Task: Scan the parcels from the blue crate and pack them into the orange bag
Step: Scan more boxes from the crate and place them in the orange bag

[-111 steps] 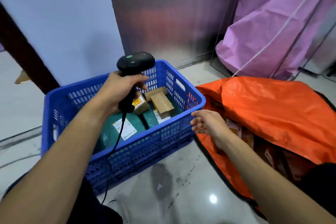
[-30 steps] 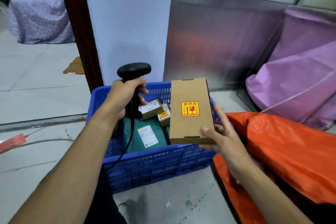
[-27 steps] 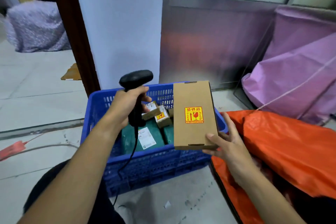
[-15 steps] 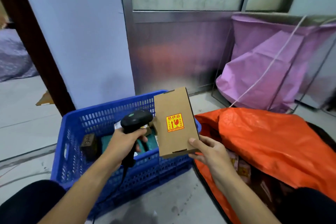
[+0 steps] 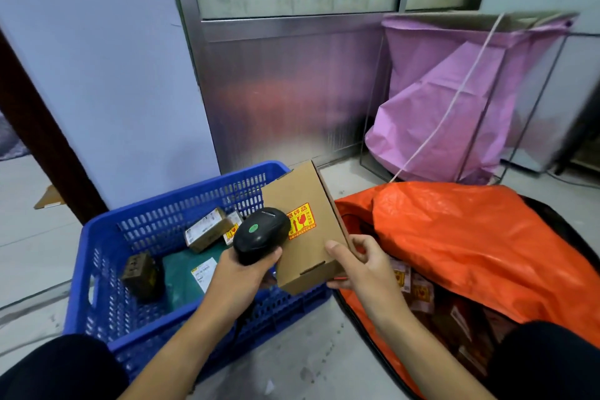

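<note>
My right hand [image 5: 360, 265] grips the near corner of a flat brown cardboard box [image 5: 300, 191] with a yellow-and-red fragile sticker, held tilted over the right end of the blue crate [image 5: 107, 273]. My left hand [image 5: 242, 276] holds a black barcode scanner [image 5: 261, 235], its head right against the box's face. Inside the crate lie a green mailer [image 5: 185, 265] with a white label, a small tan box [image 5: 207, 234] and a dark small box [image 5: 141, 274]. The orange bag [image 5: 470, 243] lies open to the right, with several parcels visible in its mouth.
A pink sack [image 5: 454, 114] hangs in a wire frame at the back right. A metal-clad wall panel [image 5: 285, 91] and a pale wall stand behind the crate. The scanner's cable hangs below my left hand. My dark-clothed knees sit at both lower corners.
My right hand went from empty beside the crate to holding the box up. The box has now come lower and tilted, and my left hand has brought the scanner up against its face.
</note>
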Action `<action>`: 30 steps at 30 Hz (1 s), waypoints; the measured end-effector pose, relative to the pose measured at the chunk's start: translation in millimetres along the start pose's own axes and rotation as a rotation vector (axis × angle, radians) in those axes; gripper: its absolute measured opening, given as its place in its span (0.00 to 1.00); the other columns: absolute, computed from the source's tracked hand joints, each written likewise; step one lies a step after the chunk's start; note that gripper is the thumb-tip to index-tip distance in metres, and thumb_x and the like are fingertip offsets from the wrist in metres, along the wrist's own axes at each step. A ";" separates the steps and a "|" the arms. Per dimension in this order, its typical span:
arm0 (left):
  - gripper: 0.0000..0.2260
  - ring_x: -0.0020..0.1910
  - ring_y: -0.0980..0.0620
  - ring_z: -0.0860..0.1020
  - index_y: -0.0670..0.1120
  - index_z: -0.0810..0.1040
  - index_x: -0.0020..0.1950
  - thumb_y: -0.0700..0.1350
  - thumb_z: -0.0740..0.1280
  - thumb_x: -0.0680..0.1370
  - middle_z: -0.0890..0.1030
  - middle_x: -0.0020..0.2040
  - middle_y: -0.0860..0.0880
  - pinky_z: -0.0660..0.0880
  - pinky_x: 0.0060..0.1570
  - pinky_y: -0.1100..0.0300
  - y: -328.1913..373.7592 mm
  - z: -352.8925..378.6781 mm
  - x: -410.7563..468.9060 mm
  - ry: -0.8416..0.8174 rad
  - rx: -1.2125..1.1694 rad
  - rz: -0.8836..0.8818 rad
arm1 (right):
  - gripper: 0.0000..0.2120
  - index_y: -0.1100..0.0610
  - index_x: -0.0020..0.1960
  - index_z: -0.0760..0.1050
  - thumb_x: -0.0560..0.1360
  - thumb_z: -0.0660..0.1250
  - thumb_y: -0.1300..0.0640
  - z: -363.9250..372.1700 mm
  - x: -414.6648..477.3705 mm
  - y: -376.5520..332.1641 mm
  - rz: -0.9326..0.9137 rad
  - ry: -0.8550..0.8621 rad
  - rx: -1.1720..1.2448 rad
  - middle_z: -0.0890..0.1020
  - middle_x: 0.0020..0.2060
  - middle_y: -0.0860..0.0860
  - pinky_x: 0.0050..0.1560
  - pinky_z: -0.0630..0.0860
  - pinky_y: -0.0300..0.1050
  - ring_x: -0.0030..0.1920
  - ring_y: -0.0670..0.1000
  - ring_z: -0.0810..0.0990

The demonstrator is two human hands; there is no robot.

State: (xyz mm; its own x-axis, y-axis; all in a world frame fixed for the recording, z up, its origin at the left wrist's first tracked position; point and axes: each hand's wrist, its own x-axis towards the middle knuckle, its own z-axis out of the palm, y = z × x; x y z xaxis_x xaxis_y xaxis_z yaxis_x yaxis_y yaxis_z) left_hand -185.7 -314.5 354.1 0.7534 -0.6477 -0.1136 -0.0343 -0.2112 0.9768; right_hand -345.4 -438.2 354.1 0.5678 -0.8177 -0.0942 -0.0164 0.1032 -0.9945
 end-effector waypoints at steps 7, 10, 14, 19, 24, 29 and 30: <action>0.07 0.25 0.53 0.74 0.38 0.82 0.47 0.43 0.74 0.79 0.78 0.27 0.43 0.71 0.32 0.59 -6.9 1.4 3.7 0.054 0.027 -0.062 | 0.24 0.44 0.58 0.71 0.66 0.74 0.38 6.9 -8.5 9.8 -0.215 -0.005 -0.261 0.85 0.49 0.44 0.49 0.82 0.49 0.48 0.44 0.84; 0.06 0.24 0.53 0.75 0.38 0.82 0.49 0.41 0.74 0.78 0.79 0.29 0.41 0.71 0.29 0.61 -4.7 2.1 2.1 0.046 -0.076 -0.124 | 0.22 0.43 0.58 0.67 0.70 0.71 0.38 10.3 -13.1 10.5 -0.315 0.023 -0.419 0.83 0.47 0.41 0.44 0.80 0.44 0.46 0.43 0.82; 0.09 0.40 0.44 0.87 0.38 0.82 0.58 0.37 0.73 0.78 0.88 0.45 0.41 0.83 0.44 0.53 -0.7 4.6 0.1 -0.010 -0.310 -0.158 | 0.22 0.41 0.58 0.64 0.70 0.67 0.35 15.8 -17.7 13.2 -0.416 0.049 -0.573 0.79 0.45 0.37 0.41 0.72 0.36 0.46 0.41 0.77; 0.14 0.55 0.40 0.86 0.43 0.82 0.64 0.43 0.73 0.78 0.87 0.57 0.43 0.79 0.60 0.42 8.9 6.4 -5.7 -0.118 -0.512 -0.151 | 0.21 0.40 0.60 0.67 0.71 0.70 0.40 21.2 -19.1 20.8 -0.565 0.087 -0.653 0.77 0.48 0.37 0.41 0.72 0.34 0.46 0.42 0.78; 0.18 0.55 0.40 0.86 0.42 0.83 0.64 0.47 0.73 0.76 0.86 0.58 0.39 0.83 0.55 0.44 12.1 11.5 -9.6 -0.144 -0.650 -0.172 | 0.26 0.49 0.67 0.73 0.71 0.72 0.46 23.4 -12.1 24.0 -0.742 0.139 -0.760 0.77 0.58 0.41 0.49 0.76 0.37 0.55 0.43 0.78; 0.21 0.56 0.40 0.85 0.40 0.85 0.61 0.47 0.77 0.70 0.86 0.56 0.38 0.84 0.52 0.46 7.2 18.5 -10.4 -0.112 -0.702 -0.316 | 0.28 0.54 0.68 0.76 0.69 0.73 0.50 35.1 -6.9 32.5 -0.970 0.124 -0.997 0.79 0.60 0.52 0.61 0.75 0.47 0.60 0.53 0.79; 0.23 0.54 0.40 0.86 0.40 0.86 0.60 0.49 0.79 0.69 0.86 0.56 0.38 0.85 0.46 0.49 7.5 20.3 -11.2 -0.110 -0.706 -0.358 | 0.27 0.54 0.67 0.77 0.69 0.74 0.50 37.3 -6.2 34.1 -0.991 0.120 -1.030 0.80 0.59 0.52 0.60 0.73 0.46 0.59 0.54 0.79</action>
State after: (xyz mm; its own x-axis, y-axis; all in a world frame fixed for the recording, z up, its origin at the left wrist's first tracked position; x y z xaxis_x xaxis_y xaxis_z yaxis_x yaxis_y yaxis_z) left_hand -207.7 -323.7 359.1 0.5696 -0.7048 -0.4230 0.6491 0.0700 0.7575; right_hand -318.8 -408.5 322.5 0.6265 -0.3561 0.6933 -0.2700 -0.9336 -0.2355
